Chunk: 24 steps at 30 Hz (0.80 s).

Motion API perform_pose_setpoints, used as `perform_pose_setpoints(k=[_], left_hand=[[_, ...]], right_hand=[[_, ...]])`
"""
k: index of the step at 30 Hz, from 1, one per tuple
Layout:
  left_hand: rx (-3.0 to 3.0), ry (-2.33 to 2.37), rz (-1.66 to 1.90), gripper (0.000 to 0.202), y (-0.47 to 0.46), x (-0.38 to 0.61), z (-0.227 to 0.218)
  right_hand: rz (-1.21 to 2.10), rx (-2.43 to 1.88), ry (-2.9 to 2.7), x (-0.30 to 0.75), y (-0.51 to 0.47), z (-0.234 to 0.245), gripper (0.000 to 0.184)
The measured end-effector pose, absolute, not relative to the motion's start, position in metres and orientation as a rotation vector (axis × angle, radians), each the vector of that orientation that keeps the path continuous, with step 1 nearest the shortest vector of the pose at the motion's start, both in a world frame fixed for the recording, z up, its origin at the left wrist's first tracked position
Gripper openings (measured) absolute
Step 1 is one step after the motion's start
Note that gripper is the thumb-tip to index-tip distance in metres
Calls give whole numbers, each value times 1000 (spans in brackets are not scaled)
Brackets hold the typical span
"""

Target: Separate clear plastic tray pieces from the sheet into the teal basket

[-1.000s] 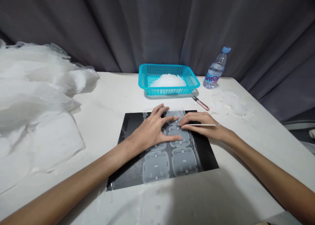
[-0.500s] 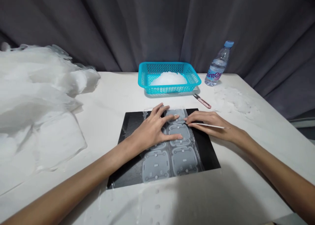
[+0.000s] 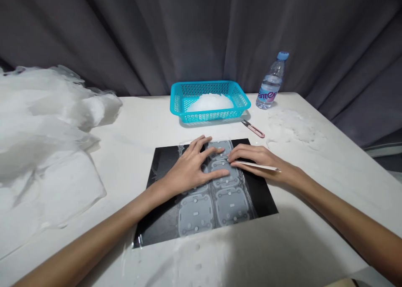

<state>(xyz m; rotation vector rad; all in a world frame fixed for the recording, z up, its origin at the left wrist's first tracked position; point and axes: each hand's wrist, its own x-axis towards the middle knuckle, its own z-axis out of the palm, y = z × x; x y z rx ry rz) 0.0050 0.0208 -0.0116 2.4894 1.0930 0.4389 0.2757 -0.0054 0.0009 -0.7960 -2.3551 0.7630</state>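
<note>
Head view: the left hand, fingers spread, lies across the sheet on the mat, seemingly to keep it flat; the right hand pinches a stick near its tip, presumably for control.

Dark grey curtain in deep folds behind white worktop, continuing past worktop's right edge. Pale strip, unclear what, beyond worktop's right side. Soft-edged shadow across worktop's near part.
</note>
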Motion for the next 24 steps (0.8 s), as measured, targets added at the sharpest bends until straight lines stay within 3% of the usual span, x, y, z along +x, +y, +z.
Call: perform_pose_setpoints(k=[4,12,15,21,24], left_hand=[[2493,1090,454,54,22,4,-13],[2478,1085,475,59,27,6,-17],[2475,1065,476,59,27,6,-17],[2344,1109,484,91,28,7,-21],[2319,1135,440,96,28,6,-22]], right_hand=[[718,-769,-2377,275,-5,1,18],[414,-832,-2513,268,-1,-7,33],[293,-808,-2559,263,0,-9,30],[484,-1009,-2177,255,26,-4,26],[580,-1225,-1882,257,54,3,28]])
